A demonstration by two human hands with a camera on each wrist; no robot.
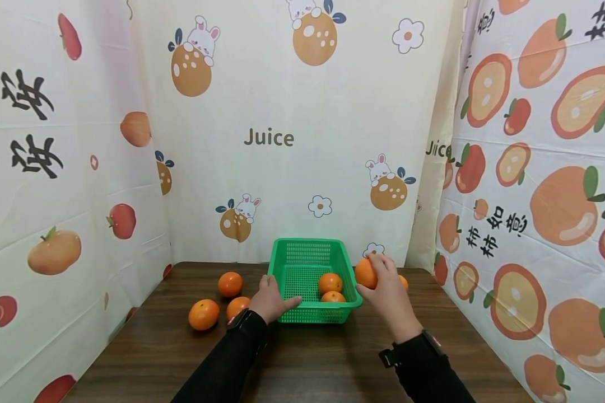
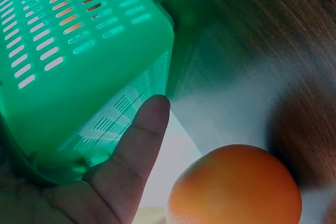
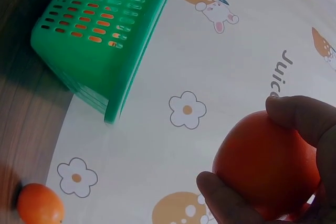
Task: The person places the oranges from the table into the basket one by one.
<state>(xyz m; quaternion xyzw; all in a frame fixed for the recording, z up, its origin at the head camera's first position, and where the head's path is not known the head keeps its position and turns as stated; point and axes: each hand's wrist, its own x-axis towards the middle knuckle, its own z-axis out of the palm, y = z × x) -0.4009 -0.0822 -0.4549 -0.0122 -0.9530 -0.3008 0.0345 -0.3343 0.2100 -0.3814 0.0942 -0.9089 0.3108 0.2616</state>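
A green plastic basket (image 1: 310, 313) with slotted walls stands on the table, two oranges (image 1: 330, 282) inside at its right. My left hand (image 1: 271, 302) holds the basket at its front left corner, the thumb over the rim. In the left wrist view one finger (image 2: 149, 129) lies straight along the outer wall, and the other fingers are hidden. Just right of the basket, my right hand (image 1: 387, 291) grips another orange (image 1: 365, 273) at about rim height. The right wrist view shows this orange (image 3: 265, 166) between thumb and fingers.
Left of the basket lie several oranges (image 1: 204, 314), one beside my left wrist. Another orange (image 1: 404, 282) on the table at the right is partly behind my right hand. Printed cloth (image 1: 302, 184) hangs behind the brown wooden table (image 1: 312, 364) and along both sides.
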